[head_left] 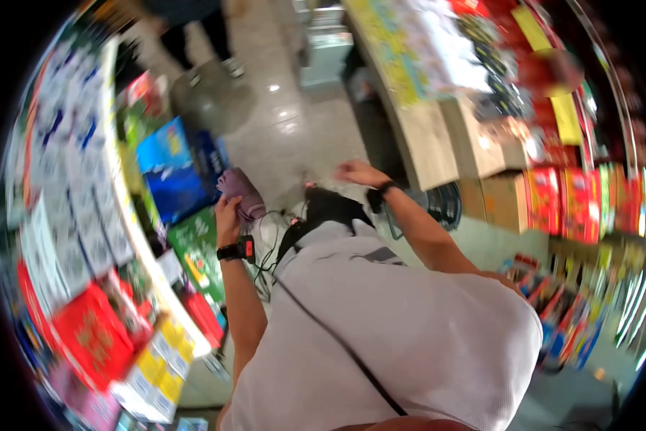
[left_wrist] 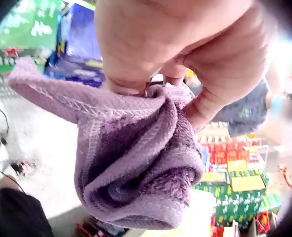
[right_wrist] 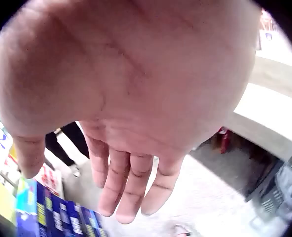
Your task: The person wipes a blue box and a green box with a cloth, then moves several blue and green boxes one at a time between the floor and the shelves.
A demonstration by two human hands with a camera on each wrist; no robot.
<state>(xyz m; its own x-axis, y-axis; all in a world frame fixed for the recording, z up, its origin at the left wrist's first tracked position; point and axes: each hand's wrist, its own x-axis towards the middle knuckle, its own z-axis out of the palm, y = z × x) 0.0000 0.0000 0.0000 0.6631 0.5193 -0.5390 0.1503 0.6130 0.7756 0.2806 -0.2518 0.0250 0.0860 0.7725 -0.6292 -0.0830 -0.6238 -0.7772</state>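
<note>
A purple terry cloth point(left_wrist: 136, 163) with pale zigzag stitching along its hem hangs in folds from my left hand point(left_wrist: 180, 54). Thumb and fingers pinch its upper edge; part of the grip is hidden behind the palm. In the head view the cloth point(head_left: 242, 192) dangles beside the blue boxes on the left. My right hand point(right_wrist: 131, 98) holds nothing, its fingers loosely extended downward over the floor. From the head view, that right hand point(head_left: 362, 174) is held out in front of the body, apart from the counter end.
Blue boxes point(head_left: 171, 172) and a green box point(head_left: 197, 248) stand along the left shelf. A wooden-ended counter point(head_left: 427, 147) with goods runs along the right, a dark crate point(head_left: 441, 206) below it. Further up the aisle point(head_left: 287, 136) another person point(head_left: 194, 36) stands.
</note>
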